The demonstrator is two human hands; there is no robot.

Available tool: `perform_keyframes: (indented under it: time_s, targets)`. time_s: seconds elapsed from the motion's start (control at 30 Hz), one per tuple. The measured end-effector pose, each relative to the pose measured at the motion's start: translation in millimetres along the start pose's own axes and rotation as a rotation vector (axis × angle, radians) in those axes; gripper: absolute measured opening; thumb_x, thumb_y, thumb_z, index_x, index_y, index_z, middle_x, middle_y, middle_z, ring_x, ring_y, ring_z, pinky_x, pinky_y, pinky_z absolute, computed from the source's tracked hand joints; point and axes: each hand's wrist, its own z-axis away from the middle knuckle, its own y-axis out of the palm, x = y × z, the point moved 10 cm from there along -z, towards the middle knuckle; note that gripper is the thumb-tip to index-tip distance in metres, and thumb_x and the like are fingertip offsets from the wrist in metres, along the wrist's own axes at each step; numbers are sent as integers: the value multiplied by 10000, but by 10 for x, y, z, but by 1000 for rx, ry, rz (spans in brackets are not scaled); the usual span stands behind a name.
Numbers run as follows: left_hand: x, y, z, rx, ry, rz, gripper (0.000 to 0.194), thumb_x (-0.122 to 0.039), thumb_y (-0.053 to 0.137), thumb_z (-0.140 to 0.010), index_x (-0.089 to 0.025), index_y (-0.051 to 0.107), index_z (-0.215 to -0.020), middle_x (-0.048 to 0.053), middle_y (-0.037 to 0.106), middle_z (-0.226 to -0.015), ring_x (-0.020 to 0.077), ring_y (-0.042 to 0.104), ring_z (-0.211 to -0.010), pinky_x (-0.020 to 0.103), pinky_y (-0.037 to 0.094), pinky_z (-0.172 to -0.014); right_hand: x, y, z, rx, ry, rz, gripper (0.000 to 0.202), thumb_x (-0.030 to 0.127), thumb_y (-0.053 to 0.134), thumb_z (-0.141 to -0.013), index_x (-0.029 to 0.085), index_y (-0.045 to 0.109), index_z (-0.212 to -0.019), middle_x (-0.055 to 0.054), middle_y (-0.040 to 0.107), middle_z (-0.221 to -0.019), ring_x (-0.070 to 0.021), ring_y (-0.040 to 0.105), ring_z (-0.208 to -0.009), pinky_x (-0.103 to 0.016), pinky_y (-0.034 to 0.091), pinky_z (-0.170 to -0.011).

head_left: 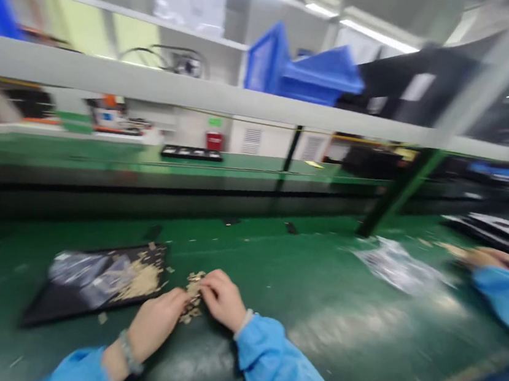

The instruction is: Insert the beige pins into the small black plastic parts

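Note:
My left hand (155, 320) and my right hand (223, 298) meet over a small heap of tan chip-like pieces (191, 315) on the green bench top. Both hands have their fingers bent and pressed together at the heap. Whatever lies between the fingertips is too small and blurred to make out. Just left of my left hand lies a black tray (58, 308). Inside it are many more loose tan pieces (144, 279) and a crumpled clear plastic bag (89, 275). A few stray pieces are scattered around the tray.
A clear plastic bag (396, 266) lies on the bench (308, 283) to the right. Beyond it, a co-worker's hand (485, 259) in a blue sleeve reaches in. A green post (396, 192) stands at the back. Blue bins (315, 77) sit on the shelf above.

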Motion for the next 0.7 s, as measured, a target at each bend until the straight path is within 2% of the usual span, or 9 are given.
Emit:
perform_keyframes:
  time_s: [0.1,0.2,0.27,0.33,0.43,0.57,0.7]
  targets:
    - [38,-152,30,-10,-148,113,219,-118,418,-862,-185,620,-910,28,668,-870,141,636,-785,232,507,-727,-49,97,-15,39,84,-217,240,284,444,-874,197,667,-879,-76,632,-883,-191,581,-867,-335,460,-809]
    - [132,-270,127,-103,-329,365,188,-151,452,-871,-194,634,-894,13,655,-881,127,606,-844,234,469,-809,1,254,16,137,174,-380,293,361,442,-883,185,676,-905,-88,643,-959,-214,569,-954,-378,402,-906]
    - [149,-312,189,-183,-381,537,174,-158,479,-861,-183,650,-847,21,620,-878,125,581,-853,229,456,-814,68,347,60,205,236,-461,321,409,449,-877,187,680,-898,-77,652,-926,-213,576,-928,-372,420,-881]
    - [175,-332,238,-256,-420,672,178,-155,491,-851,-171,664,-810,29,578,-863,125,564,-829,230,456,-791,133,429,115,272,305,-525,354,450,449,-868,181,680,-864,-58,652,-814,-190,592,-767,-332,479,-724]
    - [221,-336,276,-323,-467,796,184,-141,499,-838,-163,675,-788,34,547,-839,130,552,-801,239,453,-755,211,529,204,364,402,-602,374,481,481,-841,161,665,-778,-41,624,-696,-144,549,-583,-259,450,-514]
    - [201,-342,281,-350,-457,889,167,-139,515,-828,-159,676,-790,39,570,-828,136,557,-795,246,450,-746,247,592,299,421,488,-639,307,461,519,-818,171,601,-761,-7,576,-646,-112,519,-525,-224,416,-468]
    - [166,-356,321,-378,-443,930,173,-162,507,-842,-150,671,-785,50,597,-825,141,568,-802,249,449,-754,219,611,312,442,514,-566,278,440,503,-822,182,557,-732,21,526,-561,-113,502,-483,-217,399,-439]
